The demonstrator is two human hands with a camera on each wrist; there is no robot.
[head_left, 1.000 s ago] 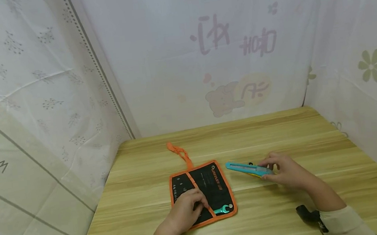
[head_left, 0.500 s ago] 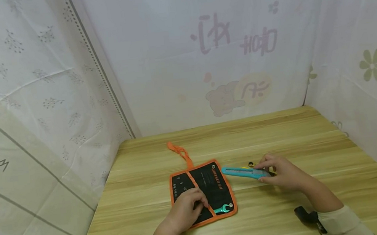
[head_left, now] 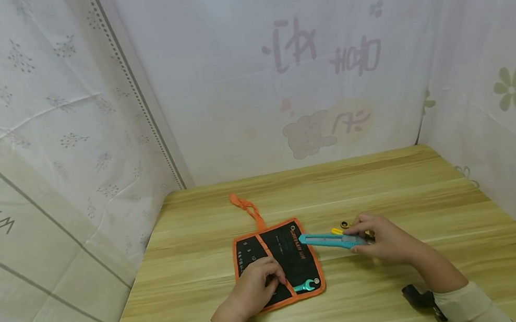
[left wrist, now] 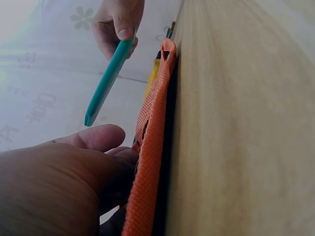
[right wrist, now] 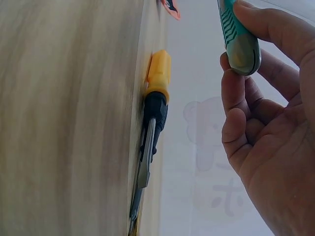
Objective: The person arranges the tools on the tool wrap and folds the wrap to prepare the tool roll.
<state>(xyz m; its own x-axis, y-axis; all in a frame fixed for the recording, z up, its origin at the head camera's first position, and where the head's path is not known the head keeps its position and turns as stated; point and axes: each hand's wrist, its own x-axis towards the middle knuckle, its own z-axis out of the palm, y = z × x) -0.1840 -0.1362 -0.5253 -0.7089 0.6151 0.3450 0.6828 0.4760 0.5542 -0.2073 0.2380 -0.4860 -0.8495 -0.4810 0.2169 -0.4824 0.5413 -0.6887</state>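
The two hands are well apart, each with a hold of its own. The right hand [head_left: 384,235] pinches a teal utility knife [head_left: 325,240] by its rear end between thumb and fingers. The knife points left towards the left hand [head_left: 252,287]. In the head view its front end overlaps the right edge of a black pouch [head_left: 291,254]; the left wrist view shows it raised above the pouch, near the left thumb and not touching it. The left hand's curled fingers hold the orange pocket edge of the pouch, their tips just beside the band.

The pouch lies flat on the wooden tabletop [head_left: 383,182], bound in orange, with an orange strap [head_left: 250,210] reaching out from its far side. A teal wrench [head_left: 305,285] sits in the pocket at the near right, its open end showing past the band. Near the right hand, a screwdriver [right wrist: 158,73] with a yellow handle and black collar lies on the tabletop.

Along the right side of the pouch runs orange lettering, apparently "GREENER", followed by characters too small to read. White numbers on its left part include 8 and 10; the white characters beside them are unclear. The left curtain [head_left: 41,168] carries "WARM", close to the picture's edge. Mauve characters and a bear are printed on the back curtain [head_left: 224,107].
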